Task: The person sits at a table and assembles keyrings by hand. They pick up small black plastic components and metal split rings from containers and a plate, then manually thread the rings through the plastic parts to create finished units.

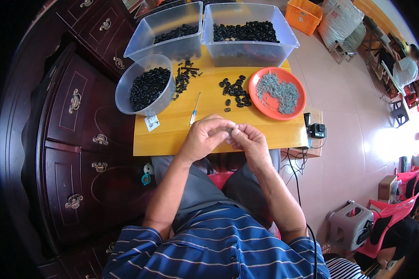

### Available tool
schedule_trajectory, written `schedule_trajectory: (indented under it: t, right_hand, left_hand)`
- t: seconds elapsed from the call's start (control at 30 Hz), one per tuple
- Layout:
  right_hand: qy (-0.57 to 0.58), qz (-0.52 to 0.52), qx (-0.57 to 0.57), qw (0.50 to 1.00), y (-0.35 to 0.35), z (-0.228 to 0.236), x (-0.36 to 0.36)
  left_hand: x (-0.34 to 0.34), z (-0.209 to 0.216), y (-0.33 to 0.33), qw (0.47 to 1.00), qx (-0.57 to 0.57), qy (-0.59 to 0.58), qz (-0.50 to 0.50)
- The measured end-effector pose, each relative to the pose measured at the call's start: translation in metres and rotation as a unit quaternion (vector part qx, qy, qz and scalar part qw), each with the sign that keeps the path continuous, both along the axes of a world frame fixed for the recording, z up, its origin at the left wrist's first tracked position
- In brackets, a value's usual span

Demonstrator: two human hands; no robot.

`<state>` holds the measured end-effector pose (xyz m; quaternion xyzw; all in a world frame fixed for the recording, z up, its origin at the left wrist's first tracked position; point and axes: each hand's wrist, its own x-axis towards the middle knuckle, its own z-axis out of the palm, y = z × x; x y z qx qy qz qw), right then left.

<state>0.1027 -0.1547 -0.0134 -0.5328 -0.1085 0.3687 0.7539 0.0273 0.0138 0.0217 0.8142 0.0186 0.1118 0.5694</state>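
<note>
My left hand [206, 136] and my right hand [251, 145] meet over the table's near edge. Both pinch a small dark part [231, 132] between thumbs and fingers, which mostly cover it. Beyond my left hand lies a screwdriver [193, 115] with a pale blue handle, its shaft pointing away. Past my hands, loose black oval pieces [237, 91] are scattered on the yellow table [172, 139]. To their right, an orange-red plate [260, 106] carries a heap of small silvery screws [284, 95].
A clear round tub [166, 95] of black pieces stands at left, beside small black parts [184, 79]. Two clear bins [251, 53] with black pieces fill the far side. A dark wooden cabinet [60, 125] borders the left. A small black camera [317, 130] with cables sits at right.
</note>
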Motion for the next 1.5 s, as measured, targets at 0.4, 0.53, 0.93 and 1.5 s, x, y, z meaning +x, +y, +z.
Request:
schedule_trajectory:
  t: [0.4,0.53,0.93,1.5]
  right_hand:
    - [0.11,-0.025,0.077,0.991,-0.001,-0.007,0.004]
    - [0.15,-0.036,0.108,0.982,-0.001,-0.011,0.005]
    - [0.171,-0.054,0.108,0.978,-0.001,-0.005,0.004]
    - [0.12,-0.075,0.074,0.987,0.001,-0.011,0.003]
  left_hand:
    - [0.007,0.001,-0.038,0.953,0.248,-0.129,0.116]
    - [0.01,-0.008,-0.038,0.941,0.273,-0.155,0.126]
    - [0.011,-0.009,-0.034,0.95,0.252,-0.154,0.106]
    - [0.016,-0.008,-0.03,0.965,0.198,-0.151,0.076]
